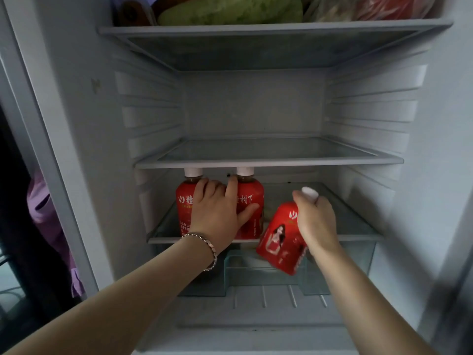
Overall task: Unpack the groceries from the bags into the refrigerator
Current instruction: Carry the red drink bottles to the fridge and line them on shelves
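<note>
Two red-labelled drink bottles with white caps stand upright on the lower glass shelf [358,226] of the open refrigerator: one at the left [184,201] and one beside it [252,198]. My left hand [217,208] lies against both, fingers spread, index finger up on the right bottle's shoulder and thumb across its label. My right hand [316,219] grips a third red bottle [280,242] by its neck and upper body. That bottle is tilted, cap up and to the right, its base hanging just in front of the shelf edge.
The middle glass shelf [268,163] sits directly above the bottle caps. The top shelf [256,28] carries green vegetables [230,10] and a red plastic bag [384,6]. A clear drawer [256,275] is below. Purple cloth [51,226] hangs at the left, outside the refrigerator.
</note>
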The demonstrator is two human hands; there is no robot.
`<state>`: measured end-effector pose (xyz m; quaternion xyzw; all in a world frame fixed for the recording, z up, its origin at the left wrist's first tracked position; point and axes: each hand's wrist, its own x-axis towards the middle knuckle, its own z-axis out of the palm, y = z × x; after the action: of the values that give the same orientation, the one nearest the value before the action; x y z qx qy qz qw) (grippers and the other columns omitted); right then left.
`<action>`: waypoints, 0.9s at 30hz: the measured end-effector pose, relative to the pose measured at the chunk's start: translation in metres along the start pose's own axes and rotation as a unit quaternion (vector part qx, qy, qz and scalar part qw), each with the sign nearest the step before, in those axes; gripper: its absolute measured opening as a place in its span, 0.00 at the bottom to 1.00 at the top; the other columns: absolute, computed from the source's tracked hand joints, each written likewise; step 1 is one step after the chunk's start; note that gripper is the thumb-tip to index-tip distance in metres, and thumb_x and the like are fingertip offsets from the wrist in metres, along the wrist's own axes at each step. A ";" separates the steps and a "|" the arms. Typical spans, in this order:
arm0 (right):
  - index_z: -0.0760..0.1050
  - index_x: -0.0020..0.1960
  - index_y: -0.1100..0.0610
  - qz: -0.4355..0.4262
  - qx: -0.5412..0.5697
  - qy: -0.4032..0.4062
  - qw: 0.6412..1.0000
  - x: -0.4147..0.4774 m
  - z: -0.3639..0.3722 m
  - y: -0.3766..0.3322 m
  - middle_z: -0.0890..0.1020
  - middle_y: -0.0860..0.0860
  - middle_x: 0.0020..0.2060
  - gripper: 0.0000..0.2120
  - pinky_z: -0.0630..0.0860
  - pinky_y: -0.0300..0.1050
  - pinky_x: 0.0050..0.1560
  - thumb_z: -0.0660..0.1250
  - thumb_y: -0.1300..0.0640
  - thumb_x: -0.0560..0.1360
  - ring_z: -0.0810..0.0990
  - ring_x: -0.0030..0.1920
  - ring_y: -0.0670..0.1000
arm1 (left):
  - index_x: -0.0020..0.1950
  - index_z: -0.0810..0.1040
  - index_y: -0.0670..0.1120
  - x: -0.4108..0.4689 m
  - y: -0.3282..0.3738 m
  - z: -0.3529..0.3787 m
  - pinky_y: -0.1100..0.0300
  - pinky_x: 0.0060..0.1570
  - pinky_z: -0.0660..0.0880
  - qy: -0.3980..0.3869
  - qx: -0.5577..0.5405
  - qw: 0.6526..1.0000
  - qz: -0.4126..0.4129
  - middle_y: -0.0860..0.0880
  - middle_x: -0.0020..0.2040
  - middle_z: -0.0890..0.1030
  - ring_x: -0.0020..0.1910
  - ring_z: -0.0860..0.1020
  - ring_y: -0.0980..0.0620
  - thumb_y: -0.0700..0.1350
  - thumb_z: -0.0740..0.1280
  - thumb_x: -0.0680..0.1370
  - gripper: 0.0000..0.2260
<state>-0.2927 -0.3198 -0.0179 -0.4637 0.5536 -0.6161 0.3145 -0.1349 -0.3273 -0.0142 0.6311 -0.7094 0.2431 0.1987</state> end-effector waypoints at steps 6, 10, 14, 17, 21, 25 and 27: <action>0.68 0.51 0.55 -0.149 0.039 0.126 0.980 -0.013 -0.001 -0.004 0.74 0.42 0.39 0.06 0.70 0.29 0.38 0.63 0.53 0.78 0.74 0.39 0.40 | 0.75 0.53 0.47 0.002 -0.007 0.003 0.55 0.71 0.44 -0.003 0.000 1.000 0.005 0.48 0.67 0.71 0.69 0.63 0.49 0.65 0.49 0.77 0.32; 0.67 0.52 0.52 -0.164 0.013 0.139 0.977 -0.006 -0.002 -0.008 0.75 0.43 0.42 0.07 0.73 0.43 0.49 0.63 0.51 0.78 0.76 0.45 0.47 | 0.74 0.56 0.46 0.003 -0.009 0.006 0.55 0.69 0.44 0.013 -0.024 1.000 0.006 0.47 0.66 0.73 0.68 0.65 0.48 0.65 0.51 0.76 0.33; 0.69 0.51 0.55 -0.036 0.076 0.099 0.992 0.019 0.001 -0.005 0.76 0.48 0.41 0.08 0.71 0.46 0.48 0.63 0.51 0.78 0.77 0.46 0.51 | 0.74 0.59 0.46 0.004 -0.010 0.009 0.55 0.68 0.44 0.010 -0.033 0.999 0.004 0.46 0.64 0.75 0.67 0.67 0.46 0.67 0.47 0.73 0.36; 0.73 0.52 0.58 0.024 0.163 0.102 0.981 0.024 0.010 0.002 0.78 0.50 0.41 0.10 0.72 0.43 0.48 0.64 0.52 0.77 0.78 0.44 0.51 | 0.70 0.66 0.42 0.004 -0.011 0.012 0.54 0.66 0.48 0.032 -0.027 0.999 0.003 0.43 0.56 0.80 0.60 0.73 0.43 0.67 0.48 0.73 0.36; 0.74 0.54 0.58 -0.270 -0.002 0.139 0.953 -0.003 0.031 0.003 0.76 0.44 0.42 0.11 0.66 0.22 0.44 0.65 0.52 0.76 0.73 0.41 0.38 | 0.70 0.66 0.42 0.009 -0.013 0.015 0.51 0.68 0.52 0.024 -0.038 0.999 -0.007 0.41 0.58 0.79 0.62 0.73 0.41 0.64 0.57 0.75 0.32; 0.76 0.54 0.61 -0.328 -0.102 0.145 0.928 -0.003 0.044 0.005 0.78 0.50 0.43 0.18 0.66 0.33 0.41 0.64 0.48 0.73 0.74 0.42 0.45 | 0.65 0.72 0.41 0.010 -0.014 0.019 0.49 0.65 0.59 0.040 -0.023 0.999 0.003 0.42 0.51 0.82 0.54 0.77 0.41 0.66 0.49 0.73 0.35; 0.76 0.48 0.61 -0.323 -0.091 0.160 0.928 -0.002 0.045 0.005 0.76 0.49 0.39 0.15 0.65 0.32 0.38 0.65 0.48 0.72 0.74 0.39 0.47 | 0.60 0.76 0.40 0.010 -0.015 0.021 0.48 0.61 0.65 0.057 -0.002 0.998 0.013 0.42 0.44 0.83 0.48 0.80 0.42 0.65 0.51 0.72 0.33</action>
<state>-0.2512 -0.3367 -0.0250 -0.5391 0.4704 -0.6976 -0.0379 -0.1212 -0.3489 -0.0241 0.6066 -0.7055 0.2796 0.2368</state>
